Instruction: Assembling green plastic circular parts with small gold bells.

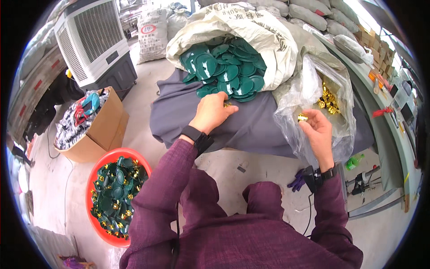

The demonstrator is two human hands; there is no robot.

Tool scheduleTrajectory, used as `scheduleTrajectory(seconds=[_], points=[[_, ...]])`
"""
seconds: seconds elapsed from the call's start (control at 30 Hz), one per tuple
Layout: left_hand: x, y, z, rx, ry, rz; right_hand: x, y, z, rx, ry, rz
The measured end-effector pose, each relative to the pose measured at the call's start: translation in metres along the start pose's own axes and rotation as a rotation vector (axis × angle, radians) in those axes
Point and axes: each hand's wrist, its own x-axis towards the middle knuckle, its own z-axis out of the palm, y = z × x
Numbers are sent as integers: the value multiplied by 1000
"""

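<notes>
My left hand [210, 113] is at the near edge of a heap of dark green plastic discs [230, 71] spilling from a big white woven sack [280, 54]. Its fingers are closed, and a bit of gold shows between thumb and fingertips; most of that piece is hidden. Farther right, my right hand [319, 136] pinches a small shiny gold plastic piece [303, 117] between thumb and fingers. That hand is at the mouth of a clear plastic bag [291, 121], in which more gold pieces [329, 99] lie. Both sacks rest on a grey cloth [179, 112].
Left of my legs stands a red-orange tub [92, 204] of green discs with gold pieces among them. Beyond it are a cardboard box [109, 130] of silvery scraps and a grey-white air cooler [94, 40]. A long bench [385, 130] runs along the right. A purple glove [296, 181] lies on the floor.
</notes>
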Motion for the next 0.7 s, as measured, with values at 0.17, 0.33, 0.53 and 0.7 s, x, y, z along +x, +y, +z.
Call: scheduleTrajectory(seconds=[0.17,0.33,0.53,0.7], points=[[45,-31,-5,238,134,-97,-20,9,-9,119,37,43],[80,-49,-5,294,233,-204,-37,3,-20,44,128,127],[110,-76,-13,240,384,-230,-54,7,-36,85,165,153],[128,-95,-12,131,221,-304,-54,6,-32,129,164,153]])
